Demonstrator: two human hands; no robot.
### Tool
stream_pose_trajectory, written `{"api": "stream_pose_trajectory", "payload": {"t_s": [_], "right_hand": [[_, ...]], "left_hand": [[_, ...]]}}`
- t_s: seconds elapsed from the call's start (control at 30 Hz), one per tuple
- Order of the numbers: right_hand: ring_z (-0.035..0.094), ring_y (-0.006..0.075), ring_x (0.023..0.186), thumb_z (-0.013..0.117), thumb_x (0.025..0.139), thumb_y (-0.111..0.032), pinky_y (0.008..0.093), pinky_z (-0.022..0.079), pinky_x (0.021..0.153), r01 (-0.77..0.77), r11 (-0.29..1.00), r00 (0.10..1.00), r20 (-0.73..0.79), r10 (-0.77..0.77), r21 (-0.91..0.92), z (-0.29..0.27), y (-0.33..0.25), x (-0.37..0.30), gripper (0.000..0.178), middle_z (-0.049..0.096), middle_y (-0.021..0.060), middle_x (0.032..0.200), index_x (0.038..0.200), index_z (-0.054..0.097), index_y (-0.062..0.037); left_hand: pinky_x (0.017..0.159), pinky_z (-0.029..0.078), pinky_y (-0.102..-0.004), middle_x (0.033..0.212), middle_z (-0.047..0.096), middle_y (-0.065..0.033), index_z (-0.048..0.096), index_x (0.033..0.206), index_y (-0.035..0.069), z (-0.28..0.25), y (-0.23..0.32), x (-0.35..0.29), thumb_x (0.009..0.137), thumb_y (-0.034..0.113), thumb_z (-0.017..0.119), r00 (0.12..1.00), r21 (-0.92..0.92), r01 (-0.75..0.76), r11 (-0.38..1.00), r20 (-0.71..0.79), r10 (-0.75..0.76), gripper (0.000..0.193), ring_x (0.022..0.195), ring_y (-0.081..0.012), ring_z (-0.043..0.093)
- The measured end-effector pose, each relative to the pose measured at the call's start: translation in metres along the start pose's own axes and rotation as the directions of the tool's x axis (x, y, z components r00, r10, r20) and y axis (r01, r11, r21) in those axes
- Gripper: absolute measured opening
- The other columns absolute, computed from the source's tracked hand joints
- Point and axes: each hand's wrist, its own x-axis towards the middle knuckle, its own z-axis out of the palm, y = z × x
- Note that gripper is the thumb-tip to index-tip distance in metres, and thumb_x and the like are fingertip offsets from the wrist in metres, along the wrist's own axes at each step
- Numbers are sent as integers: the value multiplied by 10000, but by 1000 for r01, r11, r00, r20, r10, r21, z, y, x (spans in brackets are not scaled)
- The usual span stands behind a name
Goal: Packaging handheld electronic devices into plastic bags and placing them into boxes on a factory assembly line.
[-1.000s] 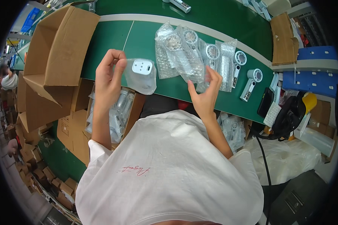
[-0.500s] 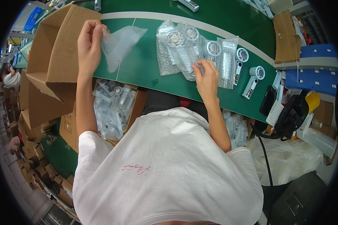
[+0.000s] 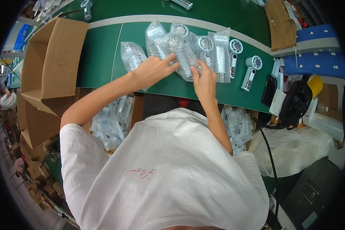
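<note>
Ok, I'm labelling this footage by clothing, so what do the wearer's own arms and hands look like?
The left hand and right hand are ungloved, with no watch or bracelet visible. The forearms are bare below loose, short white sleeves. The matching white shirt carries red script on its front.

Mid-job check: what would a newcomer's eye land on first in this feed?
Probably the cluster of bubble-wrapped handheld fans on the green table, with the left hand and right hand at its near side. Next, perhaps, the big open cardboard box at the left, and the two bare fans just right of the cluster.
</note>
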Motion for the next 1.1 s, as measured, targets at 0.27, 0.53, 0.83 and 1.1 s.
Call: {"api": "stream_pose_trajectory", "payload": {"t_s": [0.27, 0.53, 0.83, 1.1], "right_hand": [[602, 211, 653, 732, 817, -128, 320, 502, 642, -59, 977, 998, 30, 54, 207, -16, 2, 11, 291, 722, 107, 831, 1073, 698, 7], [640, 186, 765, 723, 800, -130, 278, 501, 728, 104, 947, 993, 27, -118, 305, -68, -34, 91, 239, 730, 90, 887, 983, 709, 24], [603, 296, 825, 672, 828, -144, 392, 473, 779, 294, 941, 948, -176, -264, 171, -32, -75, 117, 166, 688, 123, 876, 954, 692, -37], [639, 209, 795, 709, 787, -81, 308, 501, 710, 322, 846, 929, 28, -368, 426, -25, -99, 99, 223, 697, 84, 878, 1005, 693, -34]], "left_hand": [[490, 513, -328, 1057, 492, -104, 463, 1100, 72, 30, -17, -15, 803, 59, 640, 985, 85, -67, 994, -151, 80, 346, 586, -214, 617], [497, 499, -328, 1073, 520, -79, 452, 1125, 94, 37, -21, -8, 824, 58, 633, 934, 77, -152, 985, -315, 169, 353, 585, -215, 609], [510, 445, -305, 794, 612, -36, 502, 1180, 88, -28, 0, -11, 863, 81, 682, 784, -559, 174, 811, -419, -457, 365, 528, -166, 528], [478, 365, -260, 642, 600, -39, 585, 1183, 35, -61, -14, 7, 817, 101, 760, 821, -868, 131, 479, -176, -543, 411, 515, -106, 433]]}}
